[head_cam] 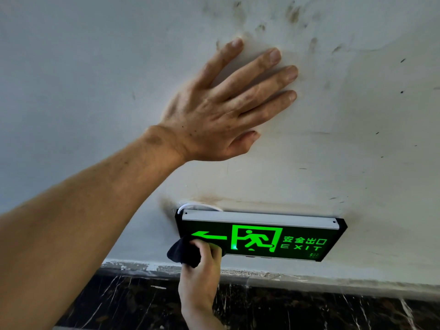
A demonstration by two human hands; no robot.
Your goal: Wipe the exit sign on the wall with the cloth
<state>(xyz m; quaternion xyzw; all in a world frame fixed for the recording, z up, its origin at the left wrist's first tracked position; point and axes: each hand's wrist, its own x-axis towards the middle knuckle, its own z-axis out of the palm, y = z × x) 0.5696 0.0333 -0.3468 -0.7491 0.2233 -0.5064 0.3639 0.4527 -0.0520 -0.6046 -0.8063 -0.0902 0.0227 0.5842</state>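
The exit sign is a black box with a silver top rail, fixed low on the white wall; a green arrow, running figure and "EXIT" glow on its face. My right hand comes up from below and is shut on a dark cloth, pressing it against the sign's lower left corner under the arrow. My left hand lies flat on the wall above the sign, fingers spread, holding nothing.
The white wall carries brown smudges and dark specks, most above and beside my left hand. A thin white cable loops out at the sign's top left. Below the wall runs dark marble skirting with white veins.
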